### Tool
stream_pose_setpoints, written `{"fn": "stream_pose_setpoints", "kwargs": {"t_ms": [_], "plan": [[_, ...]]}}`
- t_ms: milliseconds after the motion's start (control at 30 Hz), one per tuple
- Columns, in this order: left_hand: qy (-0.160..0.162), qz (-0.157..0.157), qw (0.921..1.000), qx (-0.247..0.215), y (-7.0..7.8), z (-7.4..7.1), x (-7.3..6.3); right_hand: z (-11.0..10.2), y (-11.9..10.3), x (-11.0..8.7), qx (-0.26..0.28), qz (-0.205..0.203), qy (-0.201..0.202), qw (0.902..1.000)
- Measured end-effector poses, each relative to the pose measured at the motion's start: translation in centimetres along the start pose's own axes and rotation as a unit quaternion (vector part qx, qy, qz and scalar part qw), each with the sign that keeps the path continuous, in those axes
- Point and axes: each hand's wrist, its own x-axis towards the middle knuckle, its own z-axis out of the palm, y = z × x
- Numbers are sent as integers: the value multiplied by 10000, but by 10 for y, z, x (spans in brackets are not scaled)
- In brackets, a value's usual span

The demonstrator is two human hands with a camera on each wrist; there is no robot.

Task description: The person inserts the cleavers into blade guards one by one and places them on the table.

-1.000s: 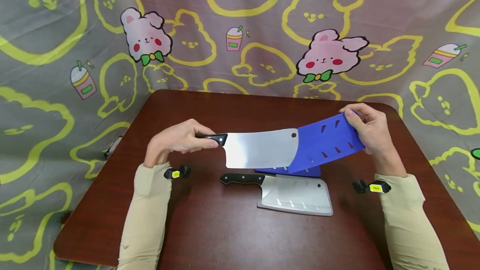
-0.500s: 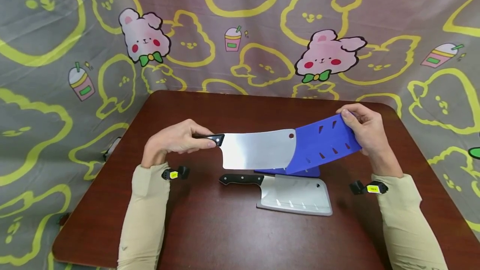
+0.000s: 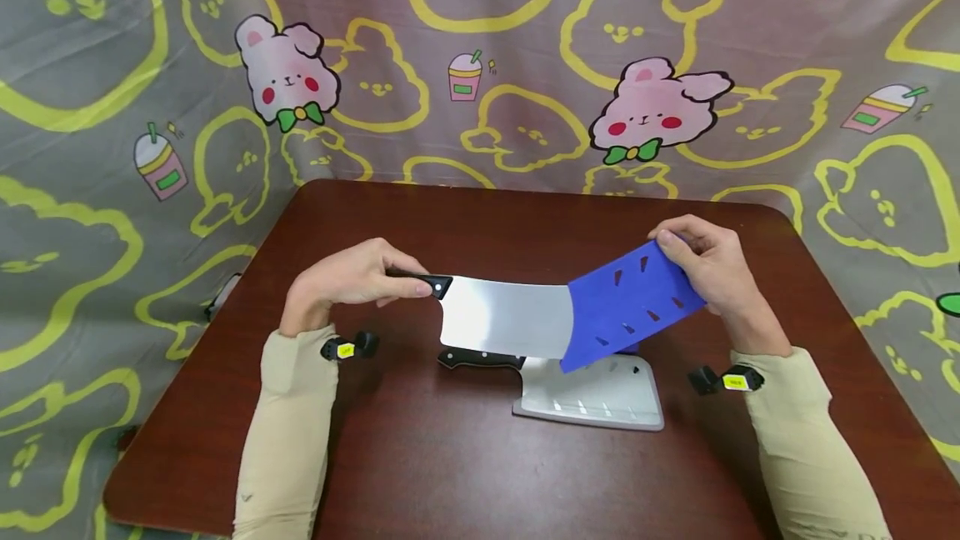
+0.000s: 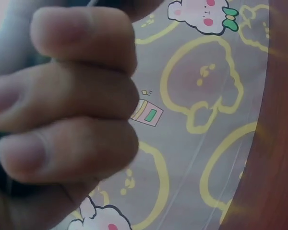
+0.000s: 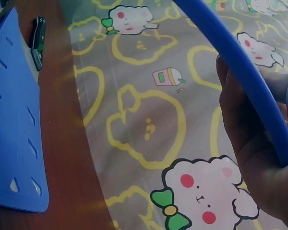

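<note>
My left hand [image 3: 356, 275] grips the black handle [image 3: 435, 282] of a cleaver, and its fingers [image 4: 81, 91] curl round that handle in the left wrist view. The bare steel blade [image 3: 506, 315] points right, above the table. Its far end is hidden by a blue slotted blade sheath [image 3: 626, 307]. My right hand [image 3: 705, 261] pinches this sheath by its upper right end, thumb in front. In the right wrist view the held sheath [image 5: 240, 72] appears edge-on. Below lies a second cleaver [image 3: 592, 398], black-handled, in a pale translucent sheath.
Another blue slotted sheath [image 5: 19, 129] lies on the reddish-brown table [image 3: 480, 482], mostly hidden behind the held one in the head view. A cartoon-printed cloth [image 3: 525, 48] hangs round the back and sides.
The right hand has moved left and slightly down with the blue sheath, which now covers the blade's corner hole. The blade's far end has dipped. The left hand stays nearly still.
</note>
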Motion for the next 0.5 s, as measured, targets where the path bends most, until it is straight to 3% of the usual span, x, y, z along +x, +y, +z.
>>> {"fn": "stream_pose_setpoints", "kwargs": {"t_ms": [400, 500], "plan": [[563, 9, 9984, -70, -5, -1, -2, 2, 8, 1, 619, 54, 64, 9981], [782, 6, 9968, -185, -5, -1, -2, 3, 8, 3, 1328, -41, 269, 9908]]}}
